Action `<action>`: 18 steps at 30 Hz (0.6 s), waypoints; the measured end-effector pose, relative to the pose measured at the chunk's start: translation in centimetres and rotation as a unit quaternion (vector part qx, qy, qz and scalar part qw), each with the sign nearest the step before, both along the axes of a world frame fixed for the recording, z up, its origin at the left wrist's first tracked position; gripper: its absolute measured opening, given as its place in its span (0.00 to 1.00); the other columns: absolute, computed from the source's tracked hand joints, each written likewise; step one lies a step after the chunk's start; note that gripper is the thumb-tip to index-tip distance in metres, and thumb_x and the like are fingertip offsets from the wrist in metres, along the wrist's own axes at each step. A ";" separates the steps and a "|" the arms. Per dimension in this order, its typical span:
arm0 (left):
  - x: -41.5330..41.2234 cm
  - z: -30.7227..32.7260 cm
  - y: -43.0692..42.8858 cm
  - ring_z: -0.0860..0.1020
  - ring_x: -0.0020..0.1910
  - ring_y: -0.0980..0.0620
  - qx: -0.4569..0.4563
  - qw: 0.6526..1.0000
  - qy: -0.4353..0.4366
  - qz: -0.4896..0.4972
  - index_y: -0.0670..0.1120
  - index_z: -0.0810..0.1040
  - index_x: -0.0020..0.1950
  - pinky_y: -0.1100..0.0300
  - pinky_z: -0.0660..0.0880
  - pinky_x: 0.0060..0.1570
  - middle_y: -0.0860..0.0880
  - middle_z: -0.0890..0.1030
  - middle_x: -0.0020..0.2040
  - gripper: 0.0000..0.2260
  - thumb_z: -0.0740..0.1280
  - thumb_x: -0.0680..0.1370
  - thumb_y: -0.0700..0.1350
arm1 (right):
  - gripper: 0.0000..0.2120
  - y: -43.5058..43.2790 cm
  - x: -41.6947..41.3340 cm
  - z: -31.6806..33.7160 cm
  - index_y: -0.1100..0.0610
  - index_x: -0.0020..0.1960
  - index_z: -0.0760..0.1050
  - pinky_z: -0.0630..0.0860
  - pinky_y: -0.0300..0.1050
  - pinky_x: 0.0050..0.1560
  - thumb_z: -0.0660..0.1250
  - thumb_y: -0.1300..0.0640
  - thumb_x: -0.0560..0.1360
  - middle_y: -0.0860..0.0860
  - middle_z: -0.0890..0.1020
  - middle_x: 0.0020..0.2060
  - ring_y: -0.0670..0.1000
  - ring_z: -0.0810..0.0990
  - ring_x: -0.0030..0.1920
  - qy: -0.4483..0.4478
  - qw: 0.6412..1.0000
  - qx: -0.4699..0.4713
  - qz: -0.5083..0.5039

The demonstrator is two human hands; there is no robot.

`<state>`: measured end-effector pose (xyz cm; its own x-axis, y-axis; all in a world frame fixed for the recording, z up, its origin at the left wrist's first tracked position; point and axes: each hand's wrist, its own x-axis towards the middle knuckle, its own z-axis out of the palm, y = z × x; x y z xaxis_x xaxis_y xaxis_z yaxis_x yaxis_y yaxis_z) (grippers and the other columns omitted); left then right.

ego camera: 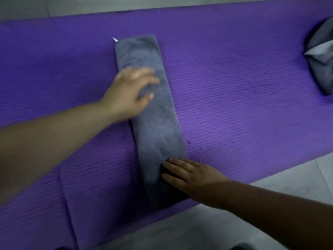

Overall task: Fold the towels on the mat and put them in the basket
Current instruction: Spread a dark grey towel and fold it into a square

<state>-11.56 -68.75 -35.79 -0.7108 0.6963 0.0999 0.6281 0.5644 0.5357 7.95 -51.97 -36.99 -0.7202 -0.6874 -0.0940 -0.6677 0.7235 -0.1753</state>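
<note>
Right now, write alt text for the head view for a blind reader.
A grey terry towel, folded into a narrow strip, lies on a ribbed purple mat; the left hand touches its far half, the right hand lies flat on its near end. Crumpled grey cloth sits far right.

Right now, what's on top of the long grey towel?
Two hands: the left hand lies over its far half, blurred, and the right hand lies flat on its near end. The grey towel under them is hidden, as is the purple mat beneath it.
</note>
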 end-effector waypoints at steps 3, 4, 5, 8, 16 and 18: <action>7.7 -0.9 -4.4 0.71 0.58 0.50 0.000 0.989 0.038 -0.142 0.49 0.70 0.58 0.55 0.60 0.63 0.44 0.81 0.55 0.13 0.51 0.80 0.52 | 0.21 0.2 -1.1 1.4 0.53 0.53 0.73 0.78 0.36 0.28 0.54 0.53 0.62 0.51 0.85 0.45 0.49 0.84 0.41 -0.067 0.996 -0.063 -0.019; 9.8 -1.5 -5.4 0.69 0.60 0.51 -0.023 0.984 0.031 -0.173 0.48 0.69 0.60 0.56 0.57 0.65 0.45 0.81 0.57 0.17 0.48 0.80 0.56 | 0.21 0.4 -1.4 1.9 0.53 0.53 0.70 0.76 0.36 0.26 0.54 0.52 0.61 0.50 0.85 0.43 0.49 0.84 0.38 -0.087 0.993 -0.077 -0.033; 11.4 -2.0 -6.0 0.68 0.62 0.52 -0.056 0.979 0.022 -0.195 0.48 0.67 0.62 0.57 0.54 0.67 0.46 0.79 0.60 0.22 0.47 0.79 0.61 | 0.22 0.5 -1.8 2.4 0.52 0.53 0.68 0.76 0.36 0.27 0.55 0.51 0.60 0.49 0.84 0.42 0.48 0.84 0.36 -0.106 0.989 -0.092 -0.049; 13.0 -3.1 -6.7 0.64 0.66 0.51 -0.109 0.972 0.032 -0.204 0.48 0.65 0.65 0.57 0.49 0.68 0.49 0.67 0.66 0.35 0.54 0.66 0.69 | 0.20 0.5 -2.2 3.7 0.51 0.52 0.69 0.72 0.34 0.29 0.56 0.52 0.60 0.48 0.83 0.36 0.46 0.80 0.31 -0.140 0.977 -0.131 -0.094; 12.4 -1.4 -2.9 0.82 0.39 0.48 0.006 0.991 -0.131 0.012 0.44 0.75 0.47 0.62 0.69 0.41 0.48 0.83 0.41 0.24 0.58 0.62 0.60 | 0.14 -0.4 -3.1 4.3 0.46 0.43 0.69 0.67 0.20 0.39 0.59 0.45 0.58 0.40 0.78 0.33 0.31 0.76 0.37 -0.216 0.852 -0.310 -0.362; 11.5 -1.3 -2.7 0.80 0.52 0.50 0.052 0.952 -0.279 0.115 0.46 0.74 0.58 0.58 0.74 0.52 0.49 0.82 0.53 0.34 0.57 0.60 0.65 | 0.13 -0.4 -4.4 4.4 0.47 0.43 0.68 0.70 0.23 0.41 0.67 0.51 0.60 0.42 0.77 0.35 0.30 0.76 0.36 -0.236 0.777 -0.412 -0.412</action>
<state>-0.01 -71.48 -37.12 -0.8059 0.5223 -0.2788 0.0948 0.5787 0.8100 3.55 -52.32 -32.54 -0.9670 0.0221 -0.2538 0.2427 0.3830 -0.8913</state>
